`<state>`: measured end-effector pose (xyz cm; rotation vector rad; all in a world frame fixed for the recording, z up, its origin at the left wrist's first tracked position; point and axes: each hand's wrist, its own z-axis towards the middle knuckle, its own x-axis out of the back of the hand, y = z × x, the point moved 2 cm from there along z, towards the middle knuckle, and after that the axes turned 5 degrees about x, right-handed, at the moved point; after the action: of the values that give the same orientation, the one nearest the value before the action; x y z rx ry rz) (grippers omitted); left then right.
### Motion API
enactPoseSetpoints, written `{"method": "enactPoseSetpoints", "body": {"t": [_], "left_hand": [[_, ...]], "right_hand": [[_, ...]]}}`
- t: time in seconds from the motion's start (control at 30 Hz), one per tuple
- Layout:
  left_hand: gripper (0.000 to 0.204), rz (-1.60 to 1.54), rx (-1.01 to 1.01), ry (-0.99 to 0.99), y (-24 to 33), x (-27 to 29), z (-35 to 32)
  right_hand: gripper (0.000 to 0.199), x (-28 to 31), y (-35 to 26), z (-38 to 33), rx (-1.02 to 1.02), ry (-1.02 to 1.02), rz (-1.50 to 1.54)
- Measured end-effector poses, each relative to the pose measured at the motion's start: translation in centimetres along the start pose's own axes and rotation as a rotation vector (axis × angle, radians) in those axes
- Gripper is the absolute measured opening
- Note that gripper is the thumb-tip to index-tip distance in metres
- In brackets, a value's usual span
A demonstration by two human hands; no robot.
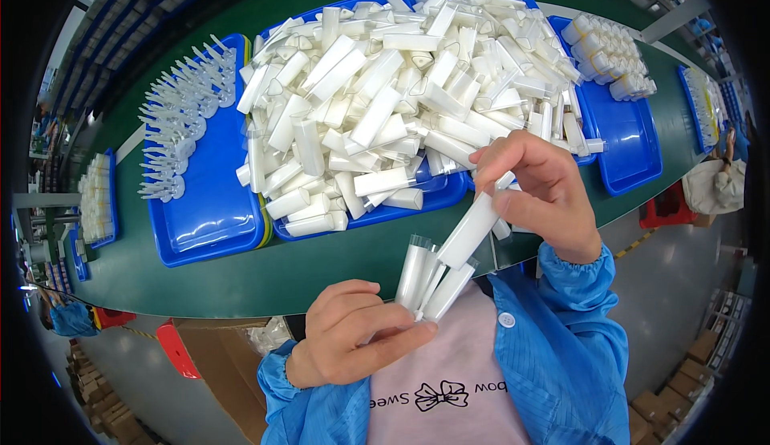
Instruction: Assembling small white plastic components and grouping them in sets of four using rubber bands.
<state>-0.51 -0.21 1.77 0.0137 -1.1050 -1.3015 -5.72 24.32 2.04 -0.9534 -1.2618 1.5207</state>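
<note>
Your green surface (224, 285) carries a blue tray (439, 188) of heaped white tubes (361, 92) near its front edge. Over that edge, your left hand (357, 329) pinches a small bunch (413, 273) by its lower ends and your right hand (545, 192) pinches one more tube (468, 232), seemingly gathering them; adding it likely calls for a firm left grip

A factory workshop: a long green workbench (220, 281) with blue trays (445, 196) of heaped white tubes (374, 120), stacked cartons (702, 347) at right, a blue-clothed worker (72, 319) left.
</note>
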Motion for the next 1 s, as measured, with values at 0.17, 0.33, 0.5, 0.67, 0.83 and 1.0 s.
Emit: {"method": "enactPoseSetpoints", "body": {"t": [0.17,0.33,0.5,0.67,0.83,1.0], "left_hand": [[0.032,-0.008,-0.012,-0.017,-0.1,-0.1,0.2],[0.035,-0.036,0.013,-0.011,-0.1,-0.5,0.1],[0.040,-0.098,0.017,-0.045,0.0,-0.3,0.0],[0.036,-0.359,0.113,0.098,-0.4,-1.5,-1.2],[0.050,-0.272,0.212,0.079,-1.3,-1.6,-1.1],[0.104,-1.012,0.679,-0.287,-2.2,-2.7,0.8]], "right_hand": [[0.017,-0.6,0.2,0.2,-0.075,-0.032,0.035],[0.017,-1.1,0.7,-0.2,-0.167,-0.031,0.157],[0.017,-1.2,0.7,-0.8,-0.184,0.001,0.223],[0.011,-2.4,1.0,-1.6,-0.144,-0.122,0.162],[0.011,-2.8,0.9,-2.0,-0.088,-0.094,0.082],[0.021,-3.8,-0.3,-2.1,0.242,-0.206,-0.282]]}}
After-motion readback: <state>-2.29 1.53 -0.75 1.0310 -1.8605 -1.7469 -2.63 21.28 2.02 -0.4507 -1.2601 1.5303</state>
